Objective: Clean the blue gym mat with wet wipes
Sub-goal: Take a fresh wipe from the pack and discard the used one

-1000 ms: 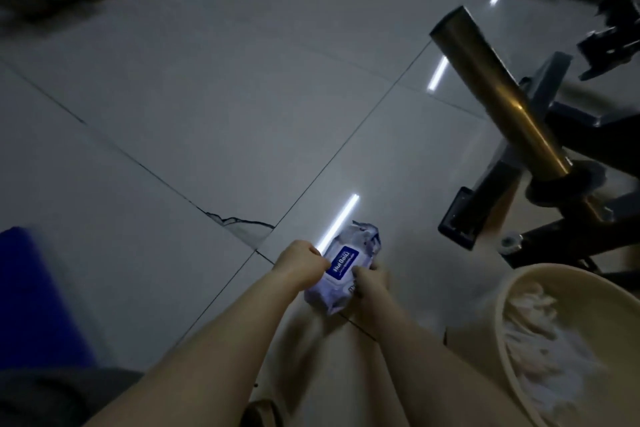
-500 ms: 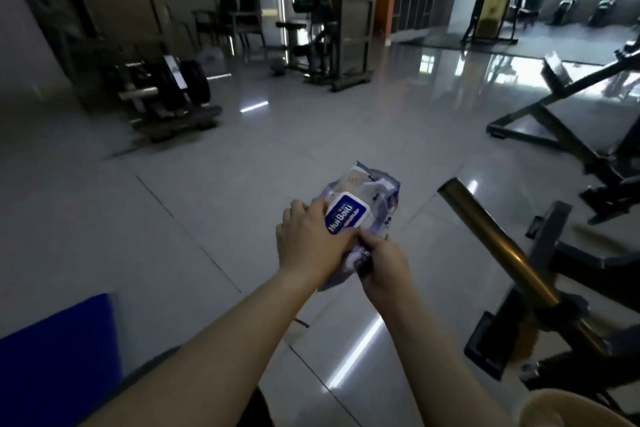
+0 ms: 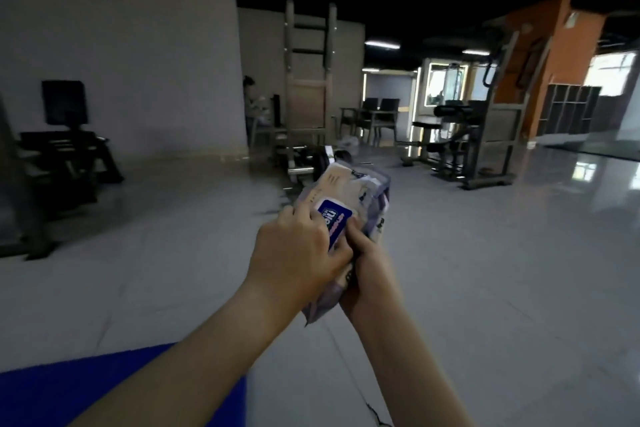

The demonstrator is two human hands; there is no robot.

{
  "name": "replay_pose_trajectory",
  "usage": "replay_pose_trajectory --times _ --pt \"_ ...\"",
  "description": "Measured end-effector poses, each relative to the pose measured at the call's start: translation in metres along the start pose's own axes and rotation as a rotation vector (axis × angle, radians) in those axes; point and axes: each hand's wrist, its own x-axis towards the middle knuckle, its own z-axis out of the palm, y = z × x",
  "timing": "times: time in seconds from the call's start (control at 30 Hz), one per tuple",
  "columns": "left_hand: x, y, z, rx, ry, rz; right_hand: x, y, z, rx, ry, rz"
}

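The left grip (image 3: 298,250) is curling over the front of the wet-wipe pack (image 3: 349,191), with its fingertips sitting at the edge of the blue flap label (image 3: 334,218). The right grip (image 3: 367,274) is clutching the pack's lower end from beneath and from the right, so both are grasping the same soft pack in mid-air. The likeliest slip, as I am judging it, is the crinkled wrapper sliding out of the right grip when the flap is being peeled, because the pull runs against a squashy hold; the pack would then be landing on the tiled floor (image 3: 485,270) below. A hard tug could also be dragging out a clump of wipes, or tearing the flap so the pack no longer seals. The blue gym mat (image 3: 52,392) is lying low and to the left of both grips, well apart from the pack. Counting: one pack, one flap label, one mat of which only a corner is showing, two grips, and no loose wipe showing.
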Motion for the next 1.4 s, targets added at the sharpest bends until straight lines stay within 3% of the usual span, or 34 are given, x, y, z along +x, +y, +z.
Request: replay_pose_trajectory --times 0.1,0.2,0.33,0.4,0.5,0.57,0.63,0.77,0.93,1.07,1.17,1.33,1.4 --pt "-0.025 -0.049 -0.008 0.042 -0.042 -0.029 0.005 0.047 0.022 -0.066 -0.037 0.14" --pt "-0.043 -0.088 -0.016 -0.066 -0.047 -0.111 0.011 0.082 0.031 -0.105 -0.018 0.249" --pt "-0.073 -0.144 -0.012 -0.4 -0.05 -0.473 0.023 0.108 0.036 -0.141 -0.065 0.351" --pt "-0.088 -0.169 -0.014 -0.362 -0.093 -0.548 0.03 0.115 0.035 -0.186 -0.089 0.382" --pt "-0.107 -0.189 -0.015 -0.025 -0.16 -0.345 0.037 0.129 0.036 -0.304 -0.083 0.41" --pt "-0.115 -0.193 -0.01 0.019 -0.224 -0.06 0.036 0.143 0.036 -0.369 -0.097 0.431" --pt "-0.122 -0.189 -0.002 -0.07 -0.289 0.053 0.034 0.159 0.032 -0.422 -0.101 0.428" --pt "-0.138 -0.182 0.013 -0.387 -0.277 -0.216 0.03 0.179 0.019 -0.5 -0.182 0.343" --pt "-0.159 -0.183 0.024 -0.576 -0.364 -0.466 0.024 0.192 0.021 -0.567 -0.192 0.305" --pt "-0.16 -0.188 0.022 -0.691 -0.353 -0.548 0.023 0.195 0.026 -0.522 -0.149 0.301" --pt "-0.165 -0.189 0.014 -0.767 -0.323 -0.48 0.025 0.195 0.029 -0.507 -0.069 0.31" --pt "-0.171 -0.185 0.005 -0.523 -0.25 0.0 0.016 0.191 0.034 -0.447 0.019 0.45" --pt "-0.173 -0.184 0.005 -0.499 -0.242 0.01 0.011 0.189 0.032 -0.415 0.011 0.485"
